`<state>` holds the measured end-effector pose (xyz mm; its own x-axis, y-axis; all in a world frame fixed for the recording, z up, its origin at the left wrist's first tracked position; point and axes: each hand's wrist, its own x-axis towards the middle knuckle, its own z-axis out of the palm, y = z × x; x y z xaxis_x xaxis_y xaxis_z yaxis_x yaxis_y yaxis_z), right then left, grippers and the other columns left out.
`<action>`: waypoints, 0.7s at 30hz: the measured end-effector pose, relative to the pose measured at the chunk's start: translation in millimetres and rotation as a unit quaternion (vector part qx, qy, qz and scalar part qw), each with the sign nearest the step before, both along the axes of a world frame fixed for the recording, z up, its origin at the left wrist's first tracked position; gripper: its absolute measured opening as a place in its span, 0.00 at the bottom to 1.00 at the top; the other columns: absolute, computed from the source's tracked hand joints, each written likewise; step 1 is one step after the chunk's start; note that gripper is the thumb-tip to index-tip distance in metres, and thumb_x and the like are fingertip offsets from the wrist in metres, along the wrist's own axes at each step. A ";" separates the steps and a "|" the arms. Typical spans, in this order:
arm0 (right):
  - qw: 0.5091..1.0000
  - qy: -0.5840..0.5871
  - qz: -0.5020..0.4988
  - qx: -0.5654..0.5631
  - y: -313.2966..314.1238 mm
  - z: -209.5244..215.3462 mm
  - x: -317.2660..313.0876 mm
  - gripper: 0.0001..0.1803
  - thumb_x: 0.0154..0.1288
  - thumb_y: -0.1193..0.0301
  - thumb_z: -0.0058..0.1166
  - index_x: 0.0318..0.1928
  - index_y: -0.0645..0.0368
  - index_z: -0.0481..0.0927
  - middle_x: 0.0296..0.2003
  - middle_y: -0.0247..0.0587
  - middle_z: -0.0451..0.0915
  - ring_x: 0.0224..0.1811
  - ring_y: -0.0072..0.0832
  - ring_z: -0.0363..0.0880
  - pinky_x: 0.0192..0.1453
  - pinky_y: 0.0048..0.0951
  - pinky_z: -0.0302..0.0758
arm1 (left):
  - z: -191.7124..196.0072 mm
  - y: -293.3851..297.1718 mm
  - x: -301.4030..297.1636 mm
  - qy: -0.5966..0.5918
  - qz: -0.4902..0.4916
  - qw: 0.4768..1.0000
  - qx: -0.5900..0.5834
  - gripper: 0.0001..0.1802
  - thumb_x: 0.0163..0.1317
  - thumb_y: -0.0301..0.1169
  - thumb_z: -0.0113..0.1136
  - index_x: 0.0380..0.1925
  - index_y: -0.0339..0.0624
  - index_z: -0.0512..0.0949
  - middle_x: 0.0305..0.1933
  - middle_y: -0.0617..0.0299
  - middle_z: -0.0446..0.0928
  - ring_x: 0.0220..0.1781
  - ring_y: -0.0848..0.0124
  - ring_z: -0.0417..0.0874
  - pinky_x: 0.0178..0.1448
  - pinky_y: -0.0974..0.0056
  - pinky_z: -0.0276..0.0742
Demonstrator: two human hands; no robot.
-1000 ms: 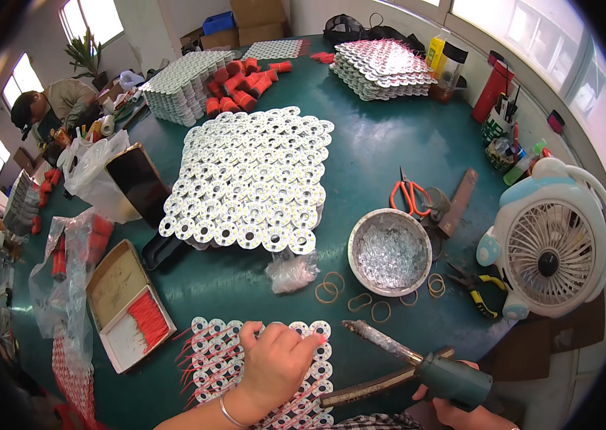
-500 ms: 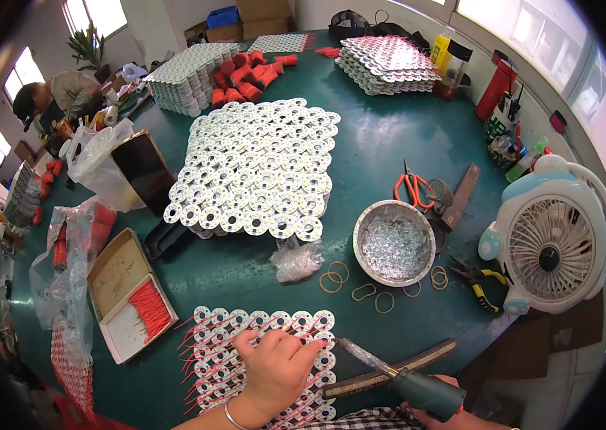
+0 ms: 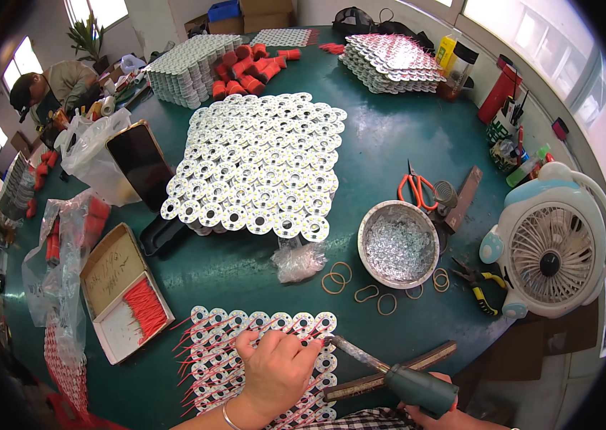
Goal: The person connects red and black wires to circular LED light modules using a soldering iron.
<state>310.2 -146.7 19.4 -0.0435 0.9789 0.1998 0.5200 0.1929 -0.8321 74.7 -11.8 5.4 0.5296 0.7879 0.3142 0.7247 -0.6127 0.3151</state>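
A sheet of joined round white circuit boards [image 3: 206, 358] lies at the near edge of the table, with thin red wires [image 3: 187, 365] slanting across it and sticking out at its left. My left hand [image 3: 278, 369] rests over this sheet, thumb and fingers pinched together at its right side. A small red bit shows at the fingertips, but what they grip is too small to tell. In my right hand [image 3: 428, 416] is a soldering iron [image 3: 417, 389] with a dark green handle, held from the right. Its tip points left and meets the board beside my left fingertips.
A curved bar [image 3: 360, 387] lies under the iron. Beyond are a bowl of clear small pieces [image 3: 397, 247], rubber bands, pliers [image 3: 482, 287], a fan [image 3: 550, 251], stacked boards [image 3: 260, 158], a phone [image 3: 138, 165] and an open box of red wires [image 3: 113, 333]. Another person sits far left.
The iron has shifted slightly left, bringing its tip closer to my left fingertips. My left hand keeps its pinch in nearly the same place. The whole view has tilted a little.
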 end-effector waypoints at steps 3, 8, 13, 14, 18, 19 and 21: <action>1.000 0.001 0.008 0.007 3.8 1.1 -1.6 0.27 0.50 0.79 0.63 0.51 0.69 0.68 0.46 0.54 0.74 0.47 0.40 0.76 0.51 0.36 0.72 | 0.4 1.0 0.4 0.000 -0.001 1.000 -0.002 0.08 0.47 0.31 0.61 0.30 0.55 0.81 0.23 0.73 0.66 0.34 0.73 0.70 0.50 0.53 0.51; 0.998 0.036 0.006 -0.055 4.7 6.8 -1.2 0.27 0.49 0.77 0.64 0.51 0.68 0.69 0.47 0.53 0.73 0.47 0.40 0.75 0.51 0.35 0.73 | -0.7 0.9 1.5 -0.011 -0.002 1.000 0.005 0.08 0.45 0.30 0.62 0.29 0.55 0.81 0.23 0.72 0.65 0.33 0.72 0.70 0.48 0.53 0.51; 0.996 0.072 -0.001 -0.050 5.1 8.9 4.8 0.25 0.54 0.68 0.62 0.50 0.67 0.71 0.37 0.46 0.77 0.35 0.31 0.78 0.39 0.29 0.76 | -1.2 0.0 2.3 -0.020 -0.002 1.000 0.010 0.10 0.43 0.28 0.63 0.29 0.55 0.81 0.23 0.72 0.65 0.33 0.71 0.69 0.46 0.53 0.51; 0.980 0.166 -0.005 -0.111 1.6 7.3 7.0 0.25 0.56 0.64 0.60 0.49 0.68 0.72 0.32 0.44 0.78 0.29 0.27 0.78 0.35 0.27 0.76 | -1.8 -0.5 2.7 -0.019 -0.004 1.000 0.016 0.10 0.43 0.28 0.63 0.29 0.55 0.81 0.23 0.72 0.65 0.33 0.71 0.69 0.47 0.53 0.51; 0.977 0.180 -0.027 -0.110 1.8 19.1 2.6 0.25 0.58 0.60 0.58 0.49 0.68 0.72 0.28 0.40 0.77 0.26 0.24 0.77 0.31 0.25 0.75 | 0.0 -1.4 0.1 0.006 0.002 1.000 0.022 0.08 0.47 0.30 0.61 0.30 0.56 0.81 0.24 0.73 0.68 0.35 0.74 0.71 0.50 0.55 0.52; 0.977 0.181 -0.028 -0.110 -0.3 18.0 3.8 0.25 0.58 0.60 0.58 0.49 0.68 0.72 0.28 0.40 0.77 0.26 0.24 0.77 0.31 0.25 0.75 | 1.2 -2.2 0.7 0.006 0.001 1.000 0.022 0.08 0.47 0.30 0.61 0.30 0.56 0.81 0.24 0.73 0.68 0.35 0.74 0.71 0.50 0.55 0.52; 0.975 0.177 -0.016 -0.131 -9.4 15.3 6.3 0.23 0.58 0.65 0.58 0.49 0.67 0.71 0.29 0.40 0.77 0.28 0.25 0.78 0.33 0.25 0.75 | 5.4 -5.0 2.1 -0.010 -0.005 0.999 0.050 0.09 0.47 0.31 0.60 0.30 0.56 0.81 0.24 0.74 0.67 0.35 0.75 0.71 0.50 0.55 0.52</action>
